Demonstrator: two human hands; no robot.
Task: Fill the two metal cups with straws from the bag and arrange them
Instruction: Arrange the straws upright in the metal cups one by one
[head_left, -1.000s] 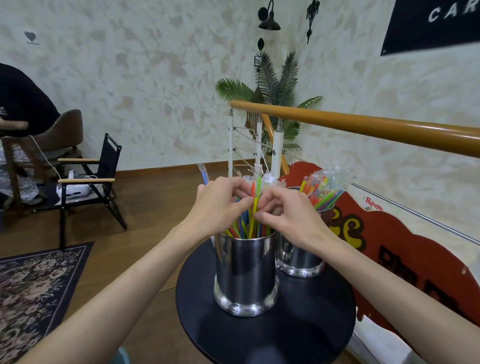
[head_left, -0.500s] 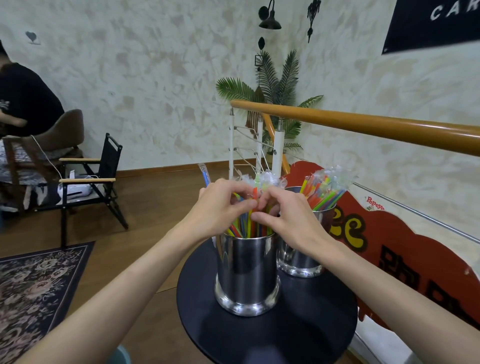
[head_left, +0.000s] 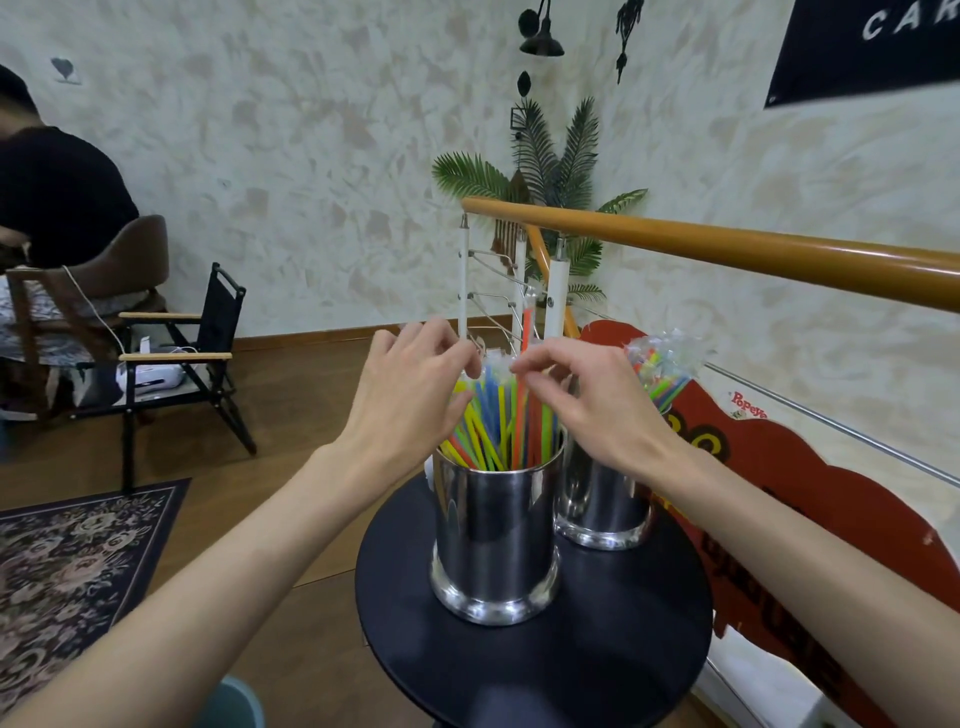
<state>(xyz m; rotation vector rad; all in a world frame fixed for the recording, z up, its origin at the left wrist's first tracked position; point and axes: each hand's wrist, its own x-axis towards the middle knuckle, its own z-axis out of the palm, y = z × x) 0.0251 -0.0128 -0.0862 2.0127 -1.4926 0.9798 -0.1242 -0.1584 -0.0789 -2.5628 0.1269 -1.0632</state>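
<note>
Metal front cup (head_left: 496, 525), standing on the round black surface (head_left: 597, 649), is holding coloured straws (head_left: 485, 415); behind-right, the second cup (head_left: 602, 506) is holding more. Right hand (head_left: 597, 410) is pinching an orange straw (head_left: 525, 353) sticking up; left hand (head_left: 410, 400) is hovering beside it, fingers (head_left: 447, 343) loosely curled.

Both hands' fingers (head_left: 524, 362) among straws (head_left: 488, 415), front metal cup (head_left: 496, 525), round table (head_left: 623, 649)
</note>
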